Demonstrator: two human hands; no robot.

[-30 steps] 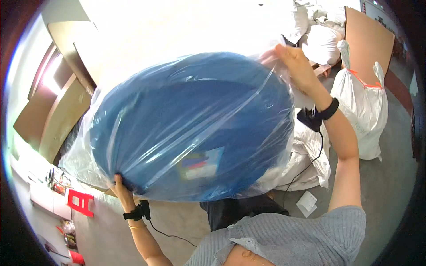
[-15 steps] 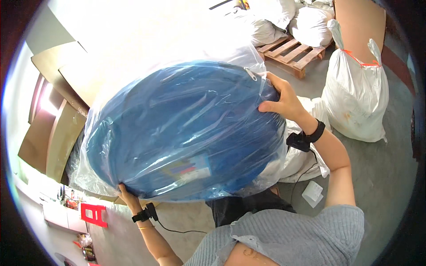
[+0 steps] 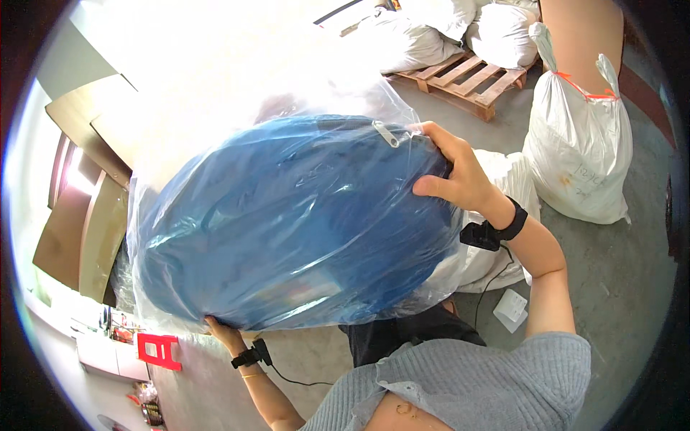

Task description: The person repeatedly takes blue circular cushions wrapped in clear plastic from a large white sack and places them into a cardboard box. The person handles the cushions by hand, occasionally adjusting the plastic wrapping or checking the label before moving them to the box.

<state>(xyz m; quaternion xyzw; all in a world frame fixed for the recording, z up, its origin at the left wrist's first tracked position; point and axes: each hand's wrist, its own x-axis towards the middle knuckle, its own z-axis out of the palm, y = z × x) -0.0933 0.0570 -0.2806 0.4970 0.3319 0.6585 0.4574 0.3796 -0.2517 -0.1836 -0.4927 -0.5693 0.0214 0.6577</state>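
– While your right grip (image 3: 461, 176) clamps the bagged blue oval (image 3: 309, 215), how's your other?
– Your left grip (image 3: 226, 335) is closed on its near edge, fingers mostly hidden; oval spans between both.

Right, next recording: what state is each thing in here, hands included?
Blue oval bundle: held up, inside plastic
Clear plastic bag: around the bundle, wrinkled
Zipper pull: visible near the bundle's upper right
Left hand: gripping the lower left edge
Right hand: gripping the right end
White sack: upright, orange tie at top
Wooden pallet: flat, partly covered by sacks
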